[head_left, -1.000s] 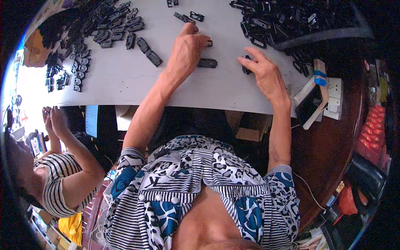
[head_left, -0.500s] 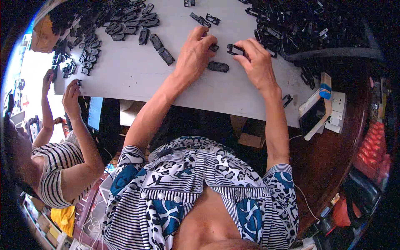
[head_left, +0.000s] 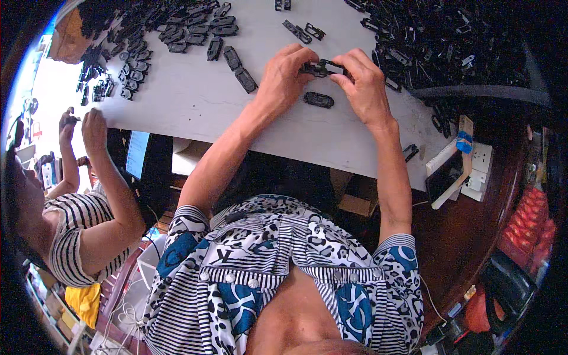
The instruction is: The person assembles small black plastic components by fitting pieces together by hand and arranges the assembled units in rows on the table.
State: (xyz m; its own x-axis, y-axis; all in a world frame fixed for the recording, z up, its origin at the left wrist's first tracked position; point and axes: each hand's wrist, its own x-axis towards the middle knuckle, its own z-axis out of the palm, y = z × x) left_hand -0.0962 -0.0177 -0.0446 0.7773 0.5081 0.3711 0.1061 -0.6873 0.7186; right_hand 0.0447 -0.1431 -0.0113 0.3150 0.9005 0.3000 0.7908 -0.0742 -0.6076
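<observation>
Over the white table (head_left: 177, 112), my two hands meet around black plastic parts. My right hand (head_left: 365, 86) pinches a black open frame (head_left: 336, 67) between thumb and fingers. At its left end the frame meets a black plastic piece (head_left: 318, 70) that my left hand (head_left: 283, 76) grips, its fingers partly hiding it. Whether the two parts are joined or only touching cannot be made out. Just below them lies an oblong black housing (head_left: 318, 99). Two more black housings (head_left: 245, 80) lie end to end left of my left hand.
Heaped black parts (head_left: 432, 41) fill the table's right side. Rows of black housings (head_left: 195, 29) spread at the left. Two loose frames (head_left: 315, 31) lie beyond my hands. A co-worker's hands (head_left: 93, 130) are at the left edge. A tablet-like device (head_left: 448, 171) stands right, beside a power strip (head_left: 478, 171).
My hands have come together, bringing the frame in my right hand against the piece in my left. The view has shifted slightly. The co-worker's hands have moved closer together.
</observation>
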